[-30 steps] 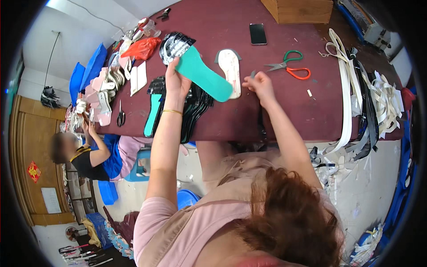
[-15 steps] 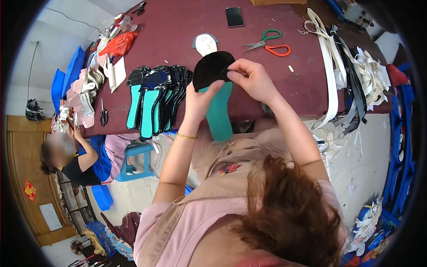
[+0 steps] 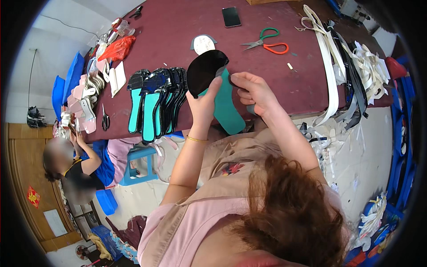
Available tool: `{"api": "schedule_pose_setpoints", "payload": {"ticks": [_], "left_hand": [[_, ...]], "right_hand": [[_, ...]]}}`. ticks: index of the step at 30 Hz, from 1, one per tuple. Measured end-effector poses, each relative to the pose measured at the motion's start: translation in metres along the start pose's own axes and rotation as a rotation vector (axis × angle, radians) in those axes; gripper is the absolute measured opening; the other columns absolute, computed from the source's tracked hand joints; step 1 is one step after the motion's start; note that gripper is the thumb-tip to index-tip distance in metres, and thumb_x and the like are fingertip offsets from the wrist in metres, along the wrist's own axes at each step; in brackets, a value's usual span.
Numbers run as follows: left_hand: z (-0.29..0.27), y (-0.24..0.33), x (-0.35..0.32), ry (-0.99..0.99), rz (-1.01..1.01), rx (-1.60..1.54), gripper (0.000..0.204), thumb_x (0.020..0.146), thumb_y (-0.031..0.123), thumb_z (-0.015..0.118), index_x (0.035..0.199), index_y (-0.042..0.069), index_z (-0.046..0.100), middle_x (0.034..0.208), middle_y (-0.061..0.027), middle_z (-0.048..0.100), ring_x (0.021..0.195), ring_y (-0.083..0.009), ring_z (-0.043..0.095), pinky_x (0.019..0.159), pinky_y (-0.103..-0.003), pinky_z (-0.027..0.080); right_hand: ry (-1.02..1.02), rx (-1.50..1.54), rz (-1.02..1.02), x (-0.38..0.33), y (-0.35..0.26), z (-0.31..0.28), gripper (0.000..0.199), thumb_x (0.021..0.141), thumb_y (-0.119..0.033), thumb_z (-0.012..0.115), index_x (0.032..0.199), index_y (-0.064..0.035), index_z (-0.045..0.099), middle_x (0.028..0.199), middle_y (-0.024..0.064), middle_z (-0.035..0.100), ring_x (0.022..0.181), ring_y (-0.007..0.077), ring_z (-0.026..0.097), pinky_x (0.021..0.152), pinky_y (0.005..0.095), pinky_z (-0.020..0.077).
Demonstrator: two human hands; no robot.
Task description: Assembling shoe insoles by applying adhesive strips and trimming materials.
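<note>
Near the middle of the frame, the left hand [image 3: 202,104] and right hand [image 3: 255,91] hold a teal insole [image 3: 227,111] with a black piece [image 3: 205,71], fingers clamped on both; the piece could shift crooked if the pinch loosens; scissors [image 3: 267,42] lie above on the desk [image 3: 169,31].

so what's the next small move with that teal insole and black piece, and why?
Probably press the black piece down flat onto the teal insole. The left hand holds both up above the table's edge, its thumb on the black piece; the right hand pinches the piece's edge, which looks partly lifted off the insole.
</note>
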State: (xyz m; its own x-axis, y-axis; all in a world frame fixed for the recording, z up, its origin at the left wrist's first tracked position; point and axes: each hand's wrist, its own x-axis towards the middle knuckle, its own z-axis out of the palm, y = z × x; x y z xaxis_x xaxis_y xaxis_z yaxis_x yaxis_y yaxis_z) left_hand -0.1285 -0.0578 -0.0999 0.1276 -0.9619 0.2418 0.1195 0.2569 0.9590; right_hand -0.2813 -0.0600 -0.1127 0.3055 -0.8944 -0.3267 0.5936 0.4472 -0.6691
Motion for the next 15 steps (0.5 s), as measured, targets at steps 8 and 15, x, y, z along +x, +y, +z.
{"api": "schedule_pose_setpoints", "payload": {"ticks": [8, 15], "left_hand": [[0.012, 0.017, 0.003, -0.077, 0.060, -0.040, 0.036, 0.083, 0.011, 0.066, 0.115, 0.000, 0.053, 0.106, -0.0048, 0.060, 0.092, -0.0121, 0.057, 0.080, -0.026, 0.046], [0.045, 0.036, 0.017, 0.021, -0.100, -0.210, 0.027, 0.085, 0.017, 0.066, 0.106, 0.001, 0.058, 0.091, -0.0021, 0.061, 0.072, -0.0075, 0.055, 0.061, -0.022, 0.045]], "right_hand": [[-0.102, -1.152, -1.008, -0.002, -0.031, 0.000, 0.016, 0.083, -0.012, 0.064, 0.091, 0.0013, 0.059, 0.077, 0.0037, 0.054, 0.063, 0.0082, 0.051, 0.054, 0.0285, 0.0403], [0.133, -0.694, -0.687, -0.019, -0.005, 0.005, 0.022, 0.088, -0.019, 0.058, 0.088, 0.0034, 0.056, 0.073, 0.0098, 0.057, 0.068, 0.0097, 0.055, 0.058, 0.0274, 0.0429]]}}
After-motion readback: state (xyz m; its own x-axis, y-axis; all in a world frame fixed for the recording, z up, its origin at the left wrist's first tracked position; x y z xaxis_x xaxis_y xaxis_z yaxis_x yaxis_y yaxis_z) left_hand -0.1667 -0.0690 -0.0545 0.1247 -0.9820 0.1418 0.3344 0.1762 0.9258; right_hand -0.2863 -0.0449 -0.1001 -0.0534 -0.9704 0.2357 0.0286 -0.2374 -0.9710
